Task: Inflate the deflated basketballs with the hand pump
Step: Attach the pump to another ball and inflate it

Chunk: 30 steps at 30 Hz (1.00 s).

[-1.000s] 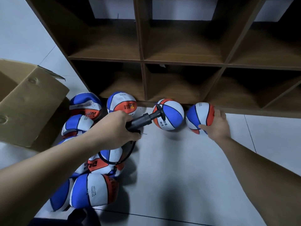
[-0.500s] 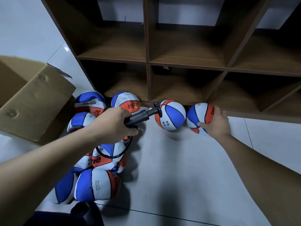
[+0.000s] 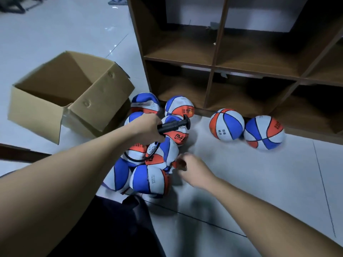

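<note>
Lying heaped at lower centre, deflated basketballs [image 3: 148, 179] are neared by the blurred right hand [image 3: 193, 168], grip indiscernible, while the hand pump [image 3: 172, 125] is gripped by the left hand [image 3: 148, 129]; its dangling hose [image 3: 138, 159] could be snagged on the pile

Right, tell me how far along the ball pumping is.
Done, by the look of it: two round basketballs sit by the shelf unit. In hand: the left hand grips the hand pump, its hose looping below, while the right hand reaches at the pile of flat balls; the blur hides whether it holds one. Left: that whole pile of limp balls beside the cardboard box.
</note>
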Motion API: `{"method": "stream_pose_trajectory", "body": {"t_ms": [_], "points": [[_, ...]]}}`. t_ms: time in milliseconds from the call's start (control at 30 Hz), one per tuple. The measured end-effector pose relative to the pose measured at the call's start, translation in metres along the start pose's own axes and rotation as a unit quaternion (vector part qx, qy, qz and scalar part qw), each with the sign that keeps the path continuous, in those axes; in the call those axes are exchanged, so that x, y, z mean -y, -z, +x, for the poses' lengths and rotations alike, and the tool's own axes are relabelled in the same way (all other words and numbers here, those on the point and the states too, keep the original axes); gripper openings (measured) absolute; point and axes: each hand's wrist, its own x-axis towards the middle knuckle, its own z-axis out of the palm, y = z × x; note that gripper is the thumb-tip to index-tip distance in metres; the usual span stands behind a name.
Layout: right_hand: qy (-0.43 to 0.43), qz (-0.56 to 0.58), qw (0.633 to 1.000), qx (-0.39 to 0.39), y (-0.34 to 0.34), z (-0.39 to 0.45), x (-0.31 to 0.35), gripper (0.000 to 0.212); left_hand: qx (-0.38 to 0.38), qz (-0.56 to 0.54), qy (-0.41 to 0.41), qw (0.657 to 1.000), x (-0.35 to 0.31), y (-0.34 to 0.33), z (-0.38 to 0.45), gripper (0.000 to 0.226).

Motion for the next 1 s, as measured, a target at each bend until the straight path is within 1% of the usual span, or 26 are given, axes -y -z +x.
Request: {"method": "stream_pose_trajectory", "body": {"t_ms": [33,100,133,167,233,267,300,367,467,533,600,667,700,767,800,833,900,933,1000], "points": [[0.006,0.018,0.999,0.026,-0.013,-0.001,0.011,0.037,0.003,0.001,0.002,1.000,0.005,-0.002,-0.004,0.022],[-0.001,0.039,0.996,0.080,-0.035,-0.003,0.026,0.072,0.008,0.005,0.005,1.000,0.015,-0.007,-0.012,0.021],[-0.006,0.040,0.995,0.092,-0.045,-0.003,0.029,0.084,0.009,0.007,0.005,1.000,0.020,-0.009,-0.015,0.020],[-0.008,0.030,0.995,0.099,-0.053,-0.004,0.032,0.093,0.011,0.007,0.005,1.000,0.026,-0.011,-0.017,0.019],[-0.011,-0.002,0.996,0.091,-0.070,-0.003,0.034,0.116,0.013,0.011,0.009,1.000,0.037,-0.012,-0.022,0.019],[-0.011,-0.018,0.996,0.086,-0.079,-0.002,0.033,0.123,0.016,0.014,0.010,1.000,0.041,-0.013,-0.024,0.019],[-0.012,-0.036,0.996,0.083,-0.087,0.000,0.031,0.125,0.020,0.014,0.011,1.000,0.046,-0.013,-0.026,0.019],[-0.012,-0.068,0.995,0.067,-0.097,0.002,0.033,0.120,0.026,0.012,0.010,1.000,0.051,-0.011,-0.030,0.020],[-0.008,-0.095,0.994,0.059,-0.106,0.001,0.037,0.134,0.026,0.006,0.001,1.000,0.052,-0.008,-0.032,0.019],[-0.007,-0.106,0.992,0.069,-0.112,0.000,0.036,0.138,0.024,0.004,-0.005,1.000,0.050,-0.006,-0.033,0.018],[-0.004,-0.101,0.991,0.083,-0.112,-0.004,0.037,0.133,0.023,0.006,-0.006,1.000,0.048,-0.005,-0.033,0.019],[-0.001,-0.080,0.994,0.077,-0.106,-0.009,0.039,0.121,0.019,0.001,-0.004,1.000,0.044,-0.002,-0.032,0.021],[0.000,-0.069,0.995,0.069,-0.100,-0.012,0.039,0.109,0.016,-0.005,-0.004,1.000,0.042,-0.001,-0.031,0.022],[-0.002,-0.040,0.998,0.045,-0.086,-0.017,0.037,0.071,0.007,-0.021,-0.007,1.000,0.036,0.002,-0.029,0.025],[-0.012,-0.019,0.999,0.036,-0.078,-0.019,0.033,0.057,0.005,-0.029,-0.008,1.000,0.031,0.004,-0.028,0.026],[-0.021,-0.002,0.999,0.032,-0.068,-0.022,0.029,0.051,0.006,-0.038,-0.010,0.999,0.026,0.006,-0.026,0.026],[-0.027,0.020,0.999,0.033,-0.049,-0.029,0.020,0.053,0.009,-0.055,-0.024,0.998,0.015,0.007,-0.023,0.025],[-0.026,0.022,0.999,0.030,-0.040,-0.034,0.015,0.050,0.009,-0.058,-0.037,0.998,0.008,0.006,-0.021,0.025],[-0.036,0.014,0.999,0.003,-0.022,-0.045,0.005,0.040,0.014,-0.069,-0.067,0.995,-0.007,0.006,-0.017,0.028]]}}
